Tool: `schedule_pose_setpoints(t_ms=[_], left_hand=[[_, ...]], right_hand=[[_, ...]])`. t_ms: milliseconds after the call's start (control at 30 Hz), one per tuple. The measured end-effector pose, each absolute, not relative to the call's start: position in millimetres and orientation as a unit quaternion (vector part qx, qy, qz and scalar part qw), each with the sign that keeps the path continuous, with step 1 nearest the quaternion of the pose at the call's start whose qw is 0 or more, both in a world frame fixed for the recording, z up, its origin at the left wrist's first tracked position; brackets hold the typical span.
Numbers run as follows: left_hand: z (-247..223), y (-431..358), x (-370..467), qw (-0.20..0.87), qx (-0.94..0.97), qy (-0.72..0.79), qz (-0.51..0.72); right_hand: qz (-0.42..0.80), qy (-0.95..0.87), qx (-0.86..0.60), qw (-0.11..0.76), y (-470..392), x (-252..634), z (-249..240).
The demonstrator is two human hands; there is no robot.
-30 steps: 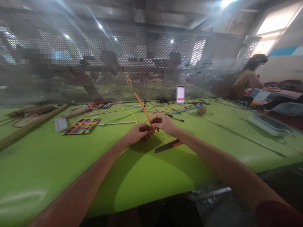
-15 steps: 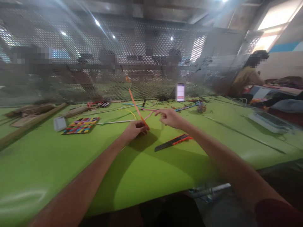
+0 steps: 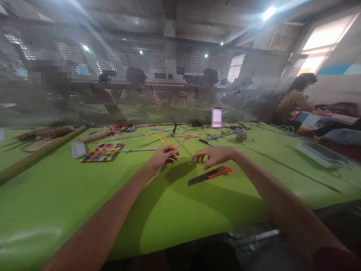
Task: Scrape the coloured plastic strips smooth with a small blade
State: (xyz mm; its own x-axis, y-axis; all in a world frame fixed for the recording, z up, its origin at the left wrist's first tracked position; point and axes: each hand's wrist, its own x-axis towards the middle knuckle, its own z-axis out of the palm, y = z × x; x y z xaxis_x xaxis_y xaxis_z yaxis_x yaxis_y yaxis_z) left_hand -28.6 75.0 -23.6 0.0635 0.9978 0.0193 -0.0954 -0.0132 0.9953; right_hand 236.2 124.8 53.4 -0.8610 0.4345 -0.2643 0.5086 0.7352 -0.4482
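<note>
An orange strip [image 3: 163, 136] is pinched in my left hand [image 3: 162, 158], its far end pointing away over the green table [image 3: 93, 199]. My right hand [image 3: 213, 155] hovers with fingers apart and bent downward, holding nothing, just above a box cutter [image 3: 210, 175] with an orange and black handle. Beyond my hands lie pink strips [image 3: 186, 137] and a yellow strip [image 3: 160, 138]. A black pen-like stick [image 3: 205, 142] rests behind my right hand. On the left is a woven multicoloured mat [image 3: 102, 152].
A perforated metal screen [image 3: 180, 86] stands at the table's back, with a lit phone [image 3: 217, 117] against it. A small white box [image 3: 78, 149] and a long bamboo pole [image 3: 42, 152] lie left. A clear case [image 3: 318, 152] is at right; a person [image 3: 296, 94] sits beyond.
My right hand has drawn back from the pink strips toward the box cutter. The orange strip in my left hand has tilted lower. The camera view has shifted slightly.
</note>
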Motion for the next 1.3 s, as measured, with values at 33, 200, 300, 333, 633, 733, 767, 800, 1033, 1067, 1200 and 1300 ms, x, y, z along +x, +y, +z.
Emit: schedule_pose_setpoints(t_ms=[33,200,300,333,633,733,767,800,1033,1067,1200,1300], left_hand=[[-24,76,-29,0.538,0.490,0.456,0.512],[-25,78,-29,0.558,0.465,0.459,0.512],[-23,76,-29,0.571,0.463,0.453,0.504],[-22,75,-30,0.574,0.465,0.450,0.502],[-13,72,-31,0.561,0.503,0.418,0.507],[-10,68,-27,0.559,0.521,0.405,0.502],[-10,67,-26,0.558,0.525,0.404,0.499],[-9,65,-24,0.559,0.529,0.404,0.495],[-11,55,-12,0.578,0.563,0.391,0.443],[-12,54,-11,0.581,0.567,0.385,0.439],[-15,48,-8,0.575,0.583,0.372,0.437],[-14,45,-7,0.560,0.581,0.387,0.447]], right_hand=[[-0.253,0.930,0.253,0.080,120,242,52],[-0.164,0.946,0.274,0.065,90,266,40],[-0.146,0.941,0.300,0.063,83,274,40],[-0.140,0.939,0.308,0.054,84,276,42],[-0.117,0.908,0.372,-0.156,123,239,72],[-0.166,0.921,0.301,-0.184,123,210,56],[-0.162,0.925,0.286,-0.192,122,204,48],[-0.151,0.928,0.278,-0.197,120,199,39],[-0.120,0.929,0.271,-0.222,112,201,3],[-0.131,0.928,0.268,-0.224,113,201,2],[-0.163,0.924,0.249,-0.241,114,196,-4],[-0.153,0.922,0.242,-0.261,109,193,-5]])
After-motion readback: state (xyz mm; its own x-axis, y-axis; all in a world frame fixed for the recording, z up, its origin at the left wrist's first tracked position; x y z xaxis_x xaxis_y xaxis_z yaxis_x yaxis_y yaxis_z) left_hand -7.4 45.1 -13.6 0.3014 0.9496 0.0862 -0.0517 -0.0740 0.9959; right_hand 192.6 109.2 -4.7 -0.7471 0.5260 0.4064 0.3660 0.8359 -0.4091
